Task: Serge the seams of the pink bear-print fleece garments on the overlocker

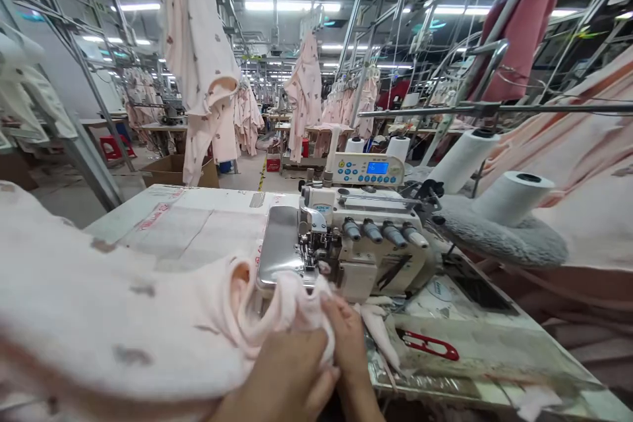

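Note:
A pale pink garment (113, 316) with small grey prints lies bunched across the near left of the table. My left hand (284, 376) is closed on its folded edge just in front of the sewing machine (361, 237). Beside it, my right hand (349, 336) pinches the same fabric edge close under the machine's presser foot (310, 257). The steel bed plate (277, 244) sits just beyond the cloth.
Red thread snips (428, 343) lie on the table at the right. White thread cones (512, 194) stand behind the machine, with a control panel (368, 169) above it. Pink garments (202, 59) hang from overhead rails. A cardboard box (171, 169) sits on the floor beyond.

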Available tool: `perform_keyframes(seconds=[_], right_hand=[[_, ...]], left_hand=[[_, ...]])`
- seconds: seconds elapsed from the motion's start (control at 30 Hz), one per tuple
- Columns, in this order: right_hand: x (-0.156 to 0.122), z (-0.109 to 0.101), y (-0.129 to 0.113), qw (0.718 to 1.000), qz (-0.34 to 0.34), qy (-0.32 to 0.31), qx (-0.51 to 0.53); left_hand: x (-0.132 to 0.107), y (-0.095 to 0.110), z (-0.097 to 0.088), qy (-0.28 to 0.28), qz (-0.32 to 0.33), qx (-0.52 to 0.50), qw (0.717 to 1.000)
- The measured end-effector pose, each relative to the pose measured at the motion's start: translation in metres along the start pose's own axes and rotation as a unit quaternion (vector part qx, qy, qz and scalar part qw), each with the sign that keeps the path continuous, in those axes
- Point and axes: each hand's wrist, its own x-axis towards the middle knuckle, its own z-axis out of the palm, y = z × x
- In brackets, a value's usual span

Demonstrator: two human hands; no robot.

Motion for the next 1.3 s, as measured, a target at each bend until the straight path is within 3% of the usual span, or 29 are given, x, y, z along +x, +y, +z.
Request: perform_keyframes(seconds=[0.13,0.2,0.27,0.3,0.37,0.4,0.47,0.53,0.57,0.67,0.83,0.93,1.03,1.13,1.2,1.27,1.3], right_hand=[[-0.007,-0.034,-0.003,0.998,-0.004,0.068,0.000],[-0.014,-0.048,-0.004,0.995,-0.044,0.072,-0.057],[-0.016,-0.055,-0.001,0.975,-0.116,0.056,-0.183],[-0.015,-0.055,0.002,0.951,-0.160,0.044,-0.262],[-0.010,-0.051,0.012,0.882,-0.236,0.024,-0.407],[-0.009,-0.046,0.019,0.845,-0.261,0.017,-0.467],[-0.007,-0.036,0.030,0.782,-0.276,0.003,-0.559],[-0.007,-0.025,0.037,0.738,-0.259,-0.019,-0.623],[-0.008,-0.021,0.039,0.719,-0.250,-0.037,-0.647],[-0.005,-0.013,0.036,0.684,-0.240,-0.081,-0.684],[0.009,-0.014,0.030,0.674,-0.265,-0.080,-0.685],[0.007,-0.014,0.030,0.674,-0.315,-0.065,-0.665],[-0.014,-0.019,0.024,0.685,-0.367,-0.039,-0.628],[-0.049,-0.047,0.016,0.709,-0.452,0.015,-0.541],[-0.072,-0.085,0.015,0.698,-0.477,0.046,-0.531],[-0.087,-0.136,0.021,0.657,-0.477,0.122,-0.571],[-0.092,-0.164,0.025,0.639,-0.444,0.169,-0.605]], left_hand=[[0.019,0.012,0.003,-0.020,0.039,-0.018,0.999],[0.018,-0.002,-0.014,-0.016,0.058,-0.098,0.993],[0.016,-0.032,-0.043,0.008,0.032,-0.226,0.973],[0.017,-0.052,-0.061,0.036,-0.005,-0.280,0.959],[0.020,-0.099,-0.098,0.139,-0.171,-0.305,0.927],[0.022,-0.124,-0.115,0.221,-0.253,-0.265,0.904],[0.023,-0.167,-0.142,0.374,-0.392,-0.145,0.828],[0.018,-0.192,-0.154,0.438,-0.427,-0.065,0.788],[0.014,-0.197,-0.153,0.454,-0.417,-0.025,0.787],[0.003,-0.185,-0.117,0.448,-0.326,0.045,0.832],[0.003,-0.148,-0.001,0.376,-0.132,0.037,0.916],[0.008,-0.150,0.049,0.319,-0.099,0.023,0.942],[0.010,-0.163,0.067,0.300,-0.115,0.021,0.947],[0.008,-0.169,0.066,0.279,-0.112,0.001,0.954],[0.007,-0.169,0.064,0.249,-0.098,-0.019,0.963],[0.008,-0.167,0.063,0.230,-0.092,-0.034,0.968],[0.008,-0.166,0.062,0.224,-0.091,-0.039,0.969]])
